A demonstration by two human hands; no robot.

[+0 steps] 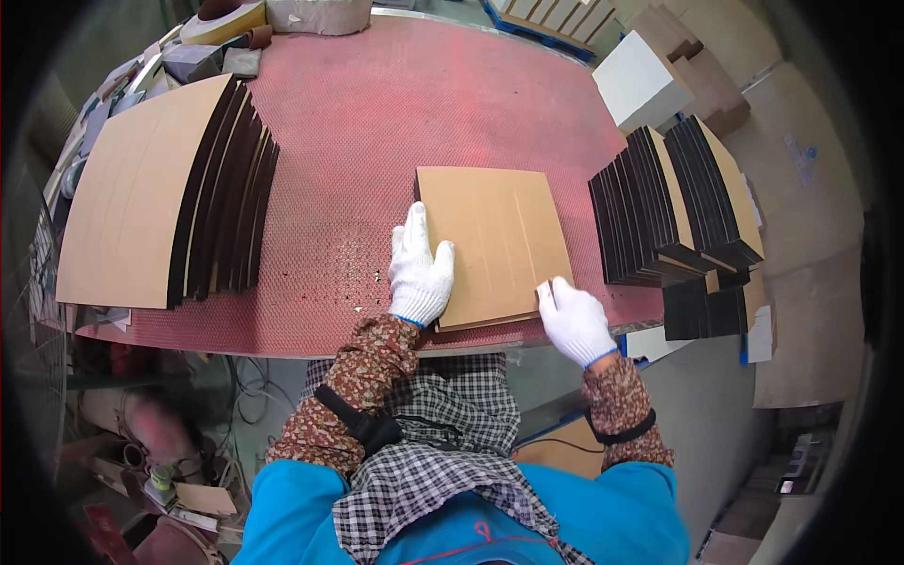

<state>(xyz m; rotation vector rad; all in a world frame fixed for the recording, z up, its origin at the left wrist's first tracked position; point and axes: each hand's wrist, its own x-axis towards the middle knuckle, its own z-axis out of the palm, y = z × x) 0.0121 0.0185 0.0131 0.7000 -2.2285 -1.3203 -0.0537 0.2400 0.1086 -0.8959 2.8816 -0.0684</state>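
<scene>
A small stack of tan boards (494, 240) lies on the red mesh-textured table before me, its top face marked with faint lengthwise lines. At its left edge rests my left hand (421, 273) in a white knit glove, fingers stretched forward along the side and thumb apart. By the near right corner, my right hand (575, 322), also gloved, is closed. A small pale piece (543, 291) shows at its fingertips against the board edge; what it is I cannot make out.
A tall stack of dark-edged tan boards (141, 193) stands at the left. More dark-edged stacks (650, 212) stand at the right, near a white box (642, 83). Tape rolls (221, 21) and loose blocks crowd the far left edge. The table's near edge (282, 344) faces me.
</scene>
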